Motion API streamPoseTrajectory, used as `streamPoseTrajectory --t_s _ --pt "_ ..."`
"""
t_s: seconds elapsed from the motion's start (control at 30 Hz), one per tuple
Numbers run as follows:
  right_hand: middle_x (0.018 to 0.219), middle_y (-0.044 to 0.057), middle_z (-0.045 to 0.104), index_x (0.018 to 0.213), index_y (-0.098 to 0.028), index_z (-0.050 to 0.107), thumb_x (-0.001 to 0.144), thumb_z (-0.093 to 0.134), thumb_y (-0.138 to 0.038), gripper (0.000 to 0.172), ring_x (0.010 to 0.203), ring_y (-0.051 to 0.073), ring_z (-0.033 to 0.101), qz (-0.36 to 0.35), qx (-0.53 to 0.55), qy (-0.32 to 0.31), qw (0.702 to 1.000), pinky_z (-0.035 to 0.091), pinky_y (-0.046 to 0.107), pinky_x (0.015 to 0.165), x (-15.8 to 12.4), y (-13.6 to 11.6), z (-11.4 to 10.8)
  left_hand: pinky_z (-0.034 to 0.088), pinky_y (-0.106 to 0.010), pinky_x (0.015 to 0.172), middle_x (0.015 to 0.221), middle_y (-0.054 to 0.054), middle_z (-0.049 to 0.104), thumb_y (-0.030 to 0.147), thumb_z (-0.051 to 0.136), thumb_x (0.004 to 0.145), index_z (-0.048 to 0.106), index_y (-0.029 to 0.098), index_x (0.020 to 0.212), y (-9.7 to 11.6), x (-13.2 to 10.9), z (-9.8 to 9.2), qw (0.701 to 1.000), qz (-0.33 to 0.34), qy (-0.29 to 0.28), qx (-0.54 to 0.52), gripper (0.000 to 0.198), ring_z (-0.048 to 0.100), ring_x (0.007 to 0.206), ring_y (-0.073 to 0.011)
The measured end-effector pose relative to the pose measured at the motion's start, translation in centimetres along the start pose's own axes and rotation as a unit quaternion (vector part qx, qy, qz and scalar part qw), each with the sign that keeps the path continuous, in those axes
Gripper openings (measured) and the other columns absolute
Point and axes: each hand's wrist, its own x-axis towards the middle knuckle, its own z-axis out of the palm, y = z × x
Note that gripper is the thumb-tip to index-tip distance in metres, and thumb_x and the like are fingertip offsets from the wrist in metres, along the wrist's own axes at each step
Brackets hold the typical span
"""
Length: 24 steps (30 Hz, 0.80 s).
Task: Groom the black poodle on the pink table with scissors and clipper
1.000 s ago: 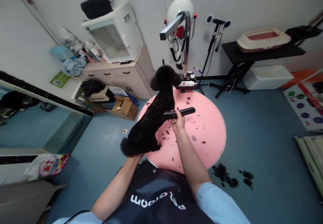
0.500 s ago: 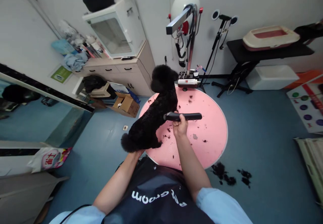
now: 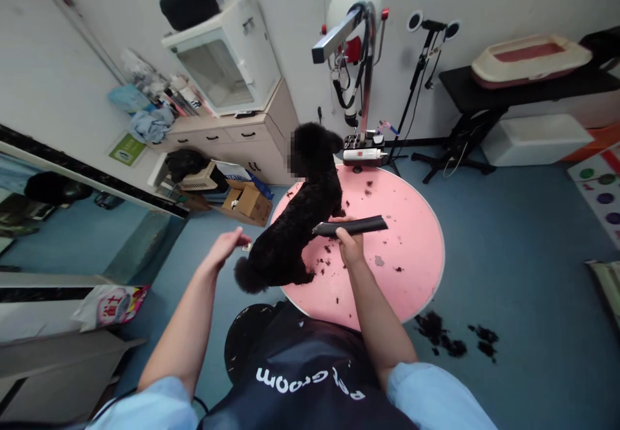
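Note:
A black curly-haired dog (image 3: 295,220) stands on a round pink table (image 3: 411,243), its head toward the far side and its tail toward me. My right hand (image 3: 349,243) is wrapped round a black clipper (image 3: 361,225), whose narrow end points left at the dog's side. To the left of the dog, my left hand (image 3: 227,247) is raised off its body, holding nothing, with the fingers stretched toward its back. Bits of cut black hair lie on the pink surface.
Behind the table rise a metal arm (image 3: 339,36) and a stand with a white bottle (image 3: 362,155). A cardboard box (image 3: 249,204) is on the floor at the left, near a cabinet (image 3: 271,136). Hair clumps (image 3: 438,333) lie on the floor at the right. A round black seat (image 3: 242,339) shows beside my apron.
My left hand has moved from under the dog's rear up and to the left, away from it. The clipper has tilted slightly in my right hand.

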Motion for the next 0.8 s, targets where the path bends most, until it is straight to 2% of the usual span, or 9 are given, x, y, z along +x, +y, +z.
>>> streamPoseTrajectory --t_s 0.07,0.1,0.2,0.27,0.37,0.43,0.53,0.63,0.8 --pt "0.095 0.001 0.069 0.094 -0.024 0.059 0.068 0.074 -0.026 0.029 0.09 0.02 0.064 -0.006 -0.045 -0.037 0.998 0.052 0.037 0.082 -0.8 0.8 0.0 0.045 -0.04 0.1 0.098 -0.013 0.072 0.071 0.048 0.072 0.071 0.014 0.084 4.2 1.0 -0.9 0.995 0.081 -0.02 0.051 0.063 0.064 0.102 -0.0288" --pt "0.097 0.002 0.069 0.094 -0.023 0.061 0.068 0.074 -0.026 0.03 0.094 0.021 0.064 -0.003 -0.063 -0.058 0.996 0.051 0.039 0.087 -1.4 1.3 0.0 0.044 -0.037 0.101 0.106 -0.011 0.071 0.07 0.048 0.073 0.071 0.015 0.093 6.5 1.3 -0.4 0.987 0.128 -0.038 0.093 0.063 0.062 0.107 -0.0277" --pt "0.096 0.004 0.07 0.092 -0.021 0.064 0.066 0.075 -0.025 0.029 0.095 0.024 0.065 0.025 -0.071 -0.07 0.995 0.051 0.041 0.087 -2.5 2.4 -0.5 0.044 -0.033 0.099 0.127 -0.009 0.061 0.071 0.052 0.071 0.06 0.019 0.122 12.5 1.3 4.2 0.929 0.214 -0.111 0.279 0.073 0.057 0.116 -0.0279" --pt "0.09 0.003 0.071 0.09 -0.02 0.063 0.067 0.072 -0.027 0.026 0.084 0.022 0.067 0.027 -0.027 0.014 0.999 0.054 0.035 0.071 -1.9 2.5 -0.9 0.046 -0.035 0.095 0.13 -0.016 0.058 0.074 0.057 0.065 0.049 0.015 0.133 14.7 1.3 8.1 0.878 0.224 -0.121 0.405 0.091 0.057 0.115 -0.0325" --pt "0.087 0.002 0.071 0.094 -0.02 0.058 0.069 0.067 -0.03 0.028 0.071 0.018 0.065 0.01 0.051 0.152 0.987 0.044 0.023 0.048 0.3 2.3 -0.9 0.048 -0.04 0.09 0.125 -0.026 0.057 0.074 0.06 0.061 0.033 0.003 0.141 15.7 2.3 12.2 0.831 0.197 -0.062 0.516 0.111 0.058 0.113 -0.0376" --pt "0.087 0.002 0.072 0.093 -0.02 0.059 0.067 0.068 -0.03 0.029 0.067 0.016 0.064 0.012 0.051 0.155 0.987 0.039 0.021 0.044 1.2 2.6 -0.5 0.049 -0.039 0.087 0.119 -0.025 0.061 0.074 0.054 0.066 0.039 0.002 0.137 15.7 3.5 13.2 0.821 0.179 -0.032 0.542 0.102 0.06 0.109 -0.0365" --pt "0.085 0.003 0.071 0.085 -0.019 0.065 0.066 0.069 -0.028 0.022 0.066 0.016 0.062 0.023 0.005 0.099 0.995 0.043 0.023 0.047 0.6 3.6 0.5 0.05 -0.036 0.085 0.113 -0.021 0.066 0.076 0.043 0.072 0.059 0.009 0.119 15.8 5.4 13.0 0.822 0.146 -0.018 0.55 0.083 0.062 0.106 -0.0341" --pt "0.082 0.003 0.071 0.083 -0.019 0.066 0.067 0.069 -0.027 0.018 0.069 0.017 0.063 0.044 0.019 0.058 0.997 0.046 0.025 0.052 -0.6 4.4 0.9 0.05 -0.035 0.083 0.112 -0.017 0.067 0.079 0.039 0.071 0.067 0.015 0.109 16.0 6.7 12.6 0.825 0.129 -0.03 0.55 0.079 0.064 0.104 -0.0331" --pt "0.081 0.001 0.071 0.086 -0.02 0.061 0.076 0.061 -0.035 0.018 0.058 0.013 0.059 0.007 0.11 0.192 0.975 0.043 0.024 0.048 0.3 4.0 0.8 0.051 -0.035 0.079 0.11 -0.017 0.068 0.084 0.038 0.067 0.069 0.015 0.106 15.9 7.7 12.5 0.826 0.119 -0.037 0.55 0.084 0.064 0.101 -0.0332"
